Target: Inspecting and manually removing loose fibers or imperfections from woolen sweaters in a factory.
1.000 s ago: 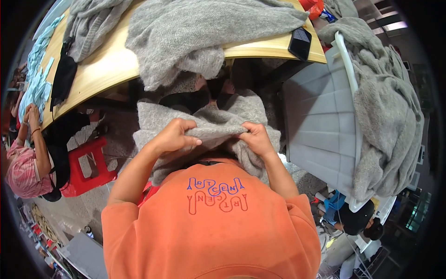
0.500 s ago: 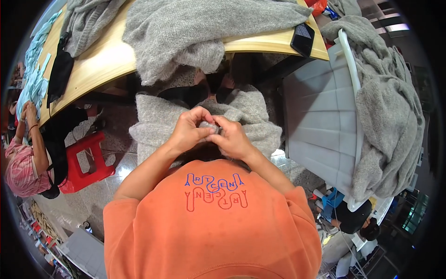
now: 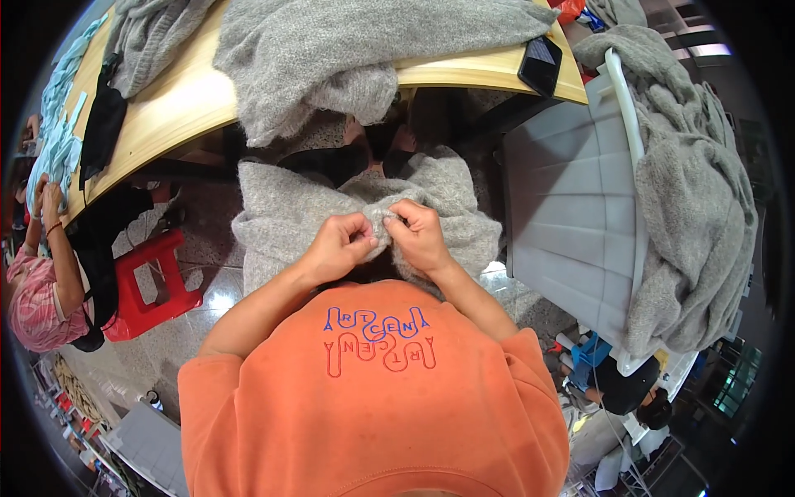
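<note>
A grey knitted garment (image 3: pixel 286 211) lies bunched across my lap. My left hand (image 3: pixel 341 247) pinches a fold of it, fingers curled and thumb pressed in. Close beside, my right hand (image 3: pixel 418 238) grips the same knit between thumb and fingers. A short stretch of the fabric shows between the two hands. Whether anything small is also held in either hand is hidden by the fingers.
Ahead stands a wooden table (image 3: pixel 190 95) bearing more grey knitwear (image 3: pixel 331 50) and a black phone (image 3: pixel 540 68). To the right, grey knits (image 3: pixel 687 190) hang over a grey plastic bin (image 3: pixel 571 182). A red stool (image 3: pixel 157 286) and a co-worker (image 3: pixel 50 290) are at left.
My hands were close together around a small bunch of knit. Now they are a little farther apart, with the fabric visible between them.
</note>
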Tool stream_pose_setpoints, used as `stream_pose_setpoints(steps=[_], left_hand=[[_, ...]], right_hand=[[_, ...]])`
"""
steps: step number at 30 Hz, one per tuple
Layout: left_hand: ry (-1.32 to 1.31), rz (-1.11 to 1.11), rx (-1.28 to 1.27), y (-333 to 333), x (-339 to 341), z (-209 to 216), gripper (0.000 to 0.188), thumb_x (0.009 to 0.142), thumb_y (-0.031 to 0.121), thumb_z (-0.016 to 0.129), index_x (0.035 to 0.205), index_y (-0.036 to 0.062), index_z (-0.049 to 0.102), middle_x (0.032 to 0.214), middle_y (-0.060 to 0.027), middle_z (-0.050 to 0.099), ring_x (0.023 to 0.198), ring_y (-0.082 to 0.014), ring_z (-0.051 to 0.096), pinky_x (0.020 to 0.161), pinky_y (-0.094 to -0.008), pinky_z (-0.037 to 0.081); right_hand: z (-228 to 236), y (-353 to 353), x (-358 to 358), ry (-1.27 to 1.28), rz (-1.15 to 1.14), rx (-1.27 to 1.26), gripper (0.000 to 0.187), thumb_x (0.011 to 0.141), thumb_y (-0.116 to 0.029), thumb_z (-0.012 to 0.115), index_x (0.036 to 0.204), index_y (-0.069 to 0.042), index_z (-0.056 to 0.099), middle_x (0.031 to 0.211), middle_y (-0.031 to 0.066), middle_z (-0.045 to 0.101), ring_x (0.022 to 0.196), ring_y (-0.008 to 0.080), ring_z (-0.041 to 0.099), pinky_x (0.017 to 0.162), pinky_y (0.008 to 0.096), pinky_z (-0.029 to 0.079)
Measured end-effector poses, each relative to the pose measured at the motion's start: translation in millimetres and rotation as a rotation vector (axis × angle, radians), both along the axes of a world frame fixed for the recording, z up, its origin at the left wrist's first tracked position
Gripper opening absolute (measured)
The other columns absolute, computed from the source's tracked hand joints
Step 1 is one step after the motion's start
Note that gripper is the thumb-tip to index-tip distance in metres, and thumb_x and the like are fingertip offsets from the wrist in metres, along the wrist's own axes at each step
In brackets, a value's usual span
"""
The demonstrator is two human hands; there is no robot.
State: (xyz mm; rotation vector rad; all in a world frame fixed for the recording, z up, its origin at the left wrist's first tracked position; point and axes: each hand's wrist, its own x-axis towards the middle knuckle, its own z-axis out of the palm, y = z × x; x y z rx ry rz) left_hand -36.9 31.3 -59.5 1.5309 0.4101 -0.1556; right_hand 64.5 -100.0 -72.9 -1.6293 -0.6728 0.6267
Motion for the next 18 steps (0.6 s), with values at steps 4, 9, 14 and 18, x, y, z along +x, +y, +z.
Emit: stream_pose_setpoints(steps=[4, 9, 14, 18], left_hand=[[-0.129, 0.091, -0.077, 3.0, 1.8, -11.0, 0.009, 0.078, 0.005, 0.058, 0.072, 0.0016, 0.053, 0.065, 0.003, 0.053, 0.059, -0.0029, 0.045, 0.053, -0.0179, 0.04], [-0.006, 0.205, -0.317, 1.9, 3.8, -5.6, 0.007, 0.077, 0.003, 0.058, 0.083, -0.0009, 0.059, 0.074, -0.0017, 0.06, 0.063, -0.0049, 0.052, 0.054, -0.0203, 0.042], [-0.044, 0.406, -0.374, 19.6, 0.8, -6.6, 0.008, 0.074, -0.003, 0.052, 0.079, -0.0015, 0.058, 0.074, -0.0054, 0.061, 0.062, -0.0089, 0.056, 0.058, -0.0222, 0.046], [-0.113, 0.532, -0.45, 32.8, 0.9, 0.0, 0.007, 0.075, -0.002, 0.051, 0.079, -0.0013, 0.057, 0.076, -0.0077, 0.062, 0.064, -0.0113, 0.058, 0.06, -0.0244, 0.047]], right_hand=[[1.0, -1.5, -5.8, -0.09, 0.044, 0.004, 0.004, 0.073, 0.001, 0.053, 0.072, 0.004, 0.053, 0.066, 0.005, 0.051, 0.06, 0.0086, 0.045, 0.053, 0.0237, 0.037], [4.4, -4.1, -0.3, 0.306, 0.053, -0.071, 0.02, 0.069, -0.01, 0.063, 0.083, 0.001, 0.053, 0.064, 0.0063, 0.052, 0.056, 0.0131, 0.048, 0.052, 0.0288, 0.04], [-10.1, -48.2, 24.2, 0.122, 0.254, -0.352, 0.035, 0.066, -0.017, 0.07, 0.092, -0.001, 0.052, 0.068, 0.0029, 0.052, 0.056, 0.0099, 0.047, 0.052, 0.024, 0.039], [-14.5, -84.1, 27.1, 0.152, 0.382, -0.548, 0.035, 0.063, -0.02, 0.072, 0.087, 0.0, 0.056, 0.062, 0.0064, 0.054, 0.058, 0.0118, 0.048, 0.055, 0.0284, 0.041]])
